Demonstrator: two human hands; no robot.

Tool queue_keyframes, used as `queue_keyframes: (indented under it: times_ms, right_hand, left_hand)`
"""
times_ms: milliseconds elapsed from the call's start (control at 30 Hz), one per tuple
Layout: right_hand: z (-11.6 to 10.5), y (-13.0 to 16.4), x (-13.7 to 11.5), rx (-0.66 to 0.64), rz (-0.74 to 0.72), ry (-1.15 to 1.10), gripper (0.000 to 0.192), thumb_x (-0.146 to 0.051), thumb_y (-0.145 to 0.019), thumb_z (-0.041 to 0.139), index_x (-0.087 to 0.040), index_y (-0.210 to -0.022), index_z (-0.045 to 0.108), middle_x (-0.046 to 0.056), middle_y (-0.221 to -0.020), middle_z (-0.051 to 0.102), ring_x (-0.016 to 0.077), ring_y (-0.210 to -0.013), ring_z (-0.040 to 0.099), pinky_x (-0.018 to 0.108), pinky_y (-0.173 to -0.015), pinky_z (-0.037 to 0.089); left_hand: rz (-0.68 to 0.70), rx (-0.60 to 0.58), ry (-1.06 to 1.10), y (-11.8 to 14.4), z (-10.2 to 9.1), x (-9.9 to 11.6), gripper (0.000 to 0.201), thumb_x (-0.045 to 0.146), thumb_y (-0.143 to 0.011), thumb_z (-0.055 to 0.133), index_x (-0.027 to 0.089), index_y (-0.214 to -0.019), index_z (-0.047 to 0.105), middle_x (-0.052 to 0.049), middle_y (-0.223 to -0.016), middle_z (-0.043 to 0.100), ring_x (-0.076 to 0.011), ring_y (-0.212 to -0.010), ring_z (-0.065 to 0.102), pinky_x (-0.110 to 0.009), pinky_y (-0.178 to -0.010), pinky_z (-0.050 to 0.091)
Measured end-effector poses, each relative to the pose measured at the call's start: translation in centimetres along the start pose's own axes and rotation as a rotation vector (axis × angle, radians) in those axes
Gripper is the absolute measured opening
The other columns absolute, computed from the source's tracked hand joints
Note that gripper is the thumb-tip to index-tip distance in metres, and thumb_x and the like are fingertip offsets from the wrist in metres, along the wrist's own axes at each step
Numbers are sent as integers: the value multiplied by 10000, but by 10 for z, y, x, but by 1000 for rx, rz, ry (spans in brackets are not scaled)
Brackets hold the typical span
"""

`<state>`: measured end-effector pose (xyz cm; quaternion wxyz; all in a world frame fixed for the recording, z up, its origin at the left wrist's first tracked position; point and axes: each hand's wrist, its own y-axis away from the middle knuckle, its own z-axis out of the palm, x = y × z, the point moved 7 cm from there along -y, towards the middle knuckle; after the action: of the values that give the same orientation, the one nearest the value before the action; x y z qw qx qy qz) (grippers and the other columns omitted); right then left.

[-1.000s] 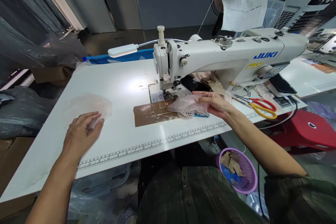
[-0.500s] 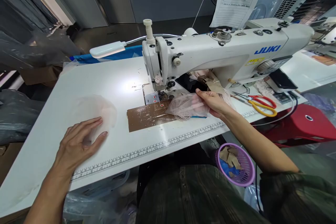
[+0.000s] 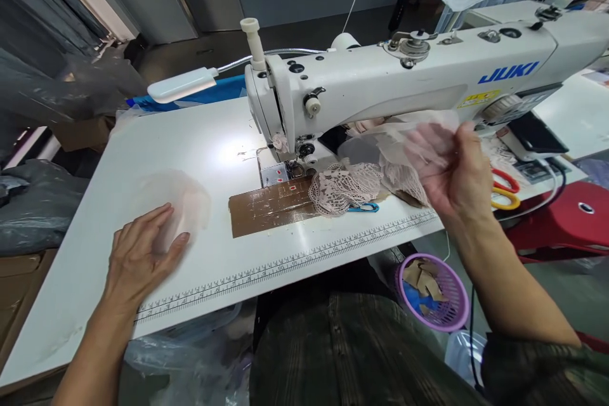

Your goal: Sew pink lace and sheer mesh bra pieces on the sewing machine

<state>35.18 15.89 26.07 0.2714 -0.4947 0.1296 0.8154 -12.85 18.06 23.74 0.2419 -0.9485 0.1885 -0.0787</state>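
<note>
My left hand (image 3: 143, 250) rests on the white table at the left, its thumb and fingers apart, touching a thin pale sheer fabric piece (image 3: 193, 196) that lies flat. At the right, my right hand (image 3: 459, 187) grips a translucent sheer fabric (image 3: 394, 143) between thumb and fingers and holds it up in front of the machine arm. Below that fabric, a bunch of pink lace (image 3: 342, 189) lies on the right end of a brown taped plate (image 3: 266, 208). The white sewing machine (image 3: 380, 85) stands behind, its needle area left of the lace.
A blue-handled tool (image 3: 365, 208) lies beside the lace. Scissors with red and yellow handles (image 3: 505, 198) lie behind my right wrist. A printed ruler (image 3: 285, 265) runs along the table's front edge. Below stands a purple basket (image 3: 461, 304) with scraps; a red stool (image 3: 561, 219) is at the right.
My right hand has moved right and up, lifting the sheer fabric and uncovering the lace bunch. My left hand stays almost in place. The camera view has shifted slightly.
</note>
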Motion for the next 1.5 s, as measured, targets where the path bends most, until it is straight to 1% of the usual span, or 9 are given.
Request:
queue_keyframes:
  times_ms: [133, 233, 367, 467, 667, 800, 933, 1267, 1500]
  right_hand:
    - [-6, 3, -16, 70, -211, -15, 325, -500, -930, 539, -248, -844, 725, 29, -935, 758, 255, -1008, 700, 494, -934, 574]
    - [0, 3, -13, 34, -220, 5, 329, -538, -915, 546, -264, -859, 718, 40, -940, 758, 272, -1062, 682, 515, -937, 564]
    - [8, -2, 4, -33, -109, -33, 324, -453, -962, 506, -207, -885, 702, 48, -930, 760, 240, -1066, 682, 480, -944, 562]
    - [17, -1, 31, -135, 121, 0, 320, -397, -989, 467, -189, -910, 698, 80, -965, 756, 224, -1037, 694, 432, -906, 588]
    - [40, 25, 90, -327, 679, -24, 278, -325, -982, 464, -135, -983, 668, 156, -1001, 741, 267, -1018, 702, 476, -860, 602]
    - [45, 33, 99, -312, 795, -46, 318, -318, -1007, 408, -114, -1026, 651, 163, -1030, 738, 261, -1003, 707, 483, -871, 593]
    - [46, 35, 100, -306, 816, -52, 329, -305, -1018, 391, -97, -1037, 645, 154, -976, 749, 247, -922, 728, 452, -841, 605]
    - [52, 41, 98, -333, 783, -40, 345, -219, -1025, 373, -55, -959, 669, 176, -847, 754, 233, -812, 746, 414, -829, 601]
    - [51, 44, 101, -336, 759, 35, 342, -240, -1027, 393, -80, -992, 693, 155, -891, 760, 217, -845, 743, 426, -860, 590]
  left_hand:
    - [8, -17, -20, 0, 2, 0, 433, 419, -903, 498, 191, -1264, 573, -155, -1290, 631, -324, -1148, 611, -449, -951, 457]
    - [45, 6, -32, 0, 3, -1, 411, 413, -901, 514, 194, -1243, 581, -151, -1261, 651, -325, -1112, 633, -442, -914, 477]
    - [131, 134, -52, 2, -5, -2, 364, 331, -863, 602, 223, -1210, 594, -114, -1206, 688, -302, -1030, 674, -415, -851, 507]
    - [228, 269, -49, -1, -15, 13, 386, 225, -792, 690, 238, -1170, 615, -78, -1123, 723, -276, -929, 703, -390, -792, 529]
    - [332, 177, 354, -34, -8, 101, 311, 118, -805, 672, 217, -1098, 641, -64, -1071, 715, -212, -964, 691, -363, -829, 569]
    - [406, 9, 651, -59, 13, 168, 181, 166, -865, 622, 165, -1039, 671, -84, -1033, 720, -196, -975, 685, -356, -860, 576]
    - [438, -91, 782, -81, 33, 202, 190, 193, -908, 578, 148, -1064, 678, -93, -1002, 717, -176, -928, 679, -340, -821, 577]
    - [491, 2, 690, -101, 51, 227, 275, 270, -901, 620, 149, -1143, 667, -57, -857, 605, -152, -772, 586, -296, -654, 534]
    - [559, 11, 761, -94, 45, 228, 85, 193, -867, 647, 157, -870, 724, -64, -862, 620, -146, -782, 593, -297, -685, 510]
